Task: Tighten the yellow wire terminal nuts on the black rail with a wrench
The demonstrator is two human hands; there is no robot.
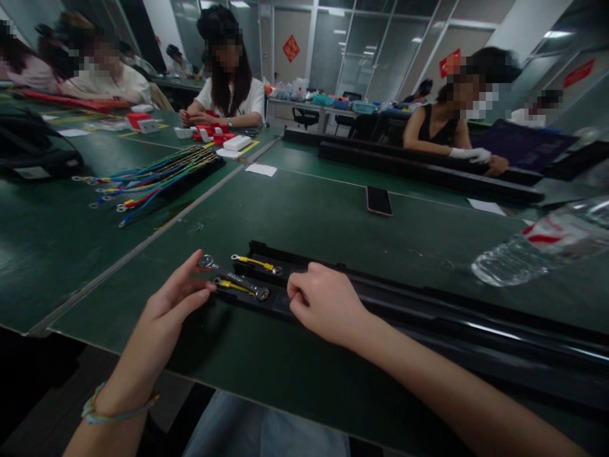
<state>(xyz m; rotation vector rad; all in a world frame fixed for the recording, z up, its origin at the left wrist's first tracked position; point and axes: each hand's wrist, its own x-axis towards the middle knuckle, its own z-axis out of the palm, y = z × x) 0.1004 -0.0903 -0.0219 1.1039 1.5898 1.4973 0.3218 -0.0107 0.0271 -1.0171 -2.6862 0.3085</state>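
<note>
A metal combination wrench (233, 277) lies slantwise over the near end of a long black channel-shaped part (404, 295). Its ring end is over a fastener there. My left hand (174, 301) is at the wrench's other end, fingers apart, a fingertip against it and the thumb by a yellow cable. Two short yellow cables with ring lugs show: one yellow cable (257, 262) on the far side, another yellow cable (233, 285) partly under the wrench. My right hand (328, 301) is closed over the channel, fingers curled; whatever they hold is hidden.
Beyond lie a phone (379, 200), a bundle of coloured cables (157, 178) and a paper slip (261, 169). A water bottle (537, 244) is at right. Another black channel (419, 168) crosses the far side. Co-workers sit across the green table (304, 209).
</note>
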